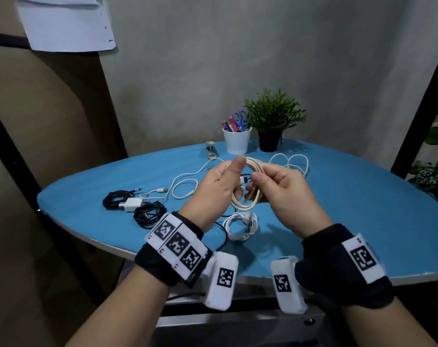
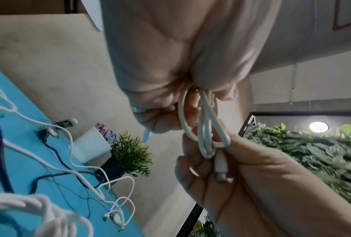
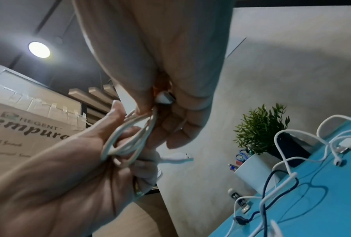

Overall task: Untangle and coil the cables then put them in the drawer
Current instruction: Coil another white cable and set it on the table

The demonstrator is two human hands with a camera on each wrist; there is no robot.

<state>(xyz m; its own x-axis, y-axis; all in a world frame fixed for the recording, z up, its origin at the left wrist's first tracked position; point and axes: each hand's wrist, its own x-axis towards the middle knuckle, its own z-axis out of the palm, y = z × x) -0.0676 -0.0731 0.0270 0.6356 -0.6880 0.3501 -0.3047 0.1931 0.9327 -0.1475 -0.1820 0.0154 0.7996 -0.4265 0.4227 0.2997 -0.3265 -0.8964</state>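
Head view: I see both hands, left (image 1: pixel 219 190) and right (image 1: pixel 279 187), gripping the coil (image 1: pixel 248 196); light, limp, springy, so I pinch across all loops.

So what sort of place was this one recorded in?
Probably a home or small office desk corner: a blue-topped table, a white cup of scissors and pens, a small potted green plant.

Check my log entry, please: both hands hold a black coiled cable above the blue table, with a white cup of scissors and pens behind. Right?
Not quite: the cable held by the left hand and right hand is cream-white, not black, as the head view shows. The rest stands: blue table, white cup behind.
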